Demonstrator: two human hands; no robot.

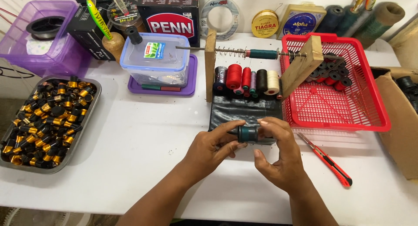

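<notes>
Fingers of both hands, left [213,145] and right [276,149], pinch a teal spool [249,133] at frame centre, steadying it by both ends.

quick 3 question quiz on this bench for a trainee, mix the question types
1. True or false: both hands grip the small dark cylinder with the teal wrap.
2. What lies right of the right hand on the white table? A) red-handled utility knife B) scissors C) pliers
3. What holds the black and gold cylindrical parts at the far left?

Key:
1. True; the left hand grips it too.
2. A, the red-handled utility knife.
3. The grey metal tray.
</notes>
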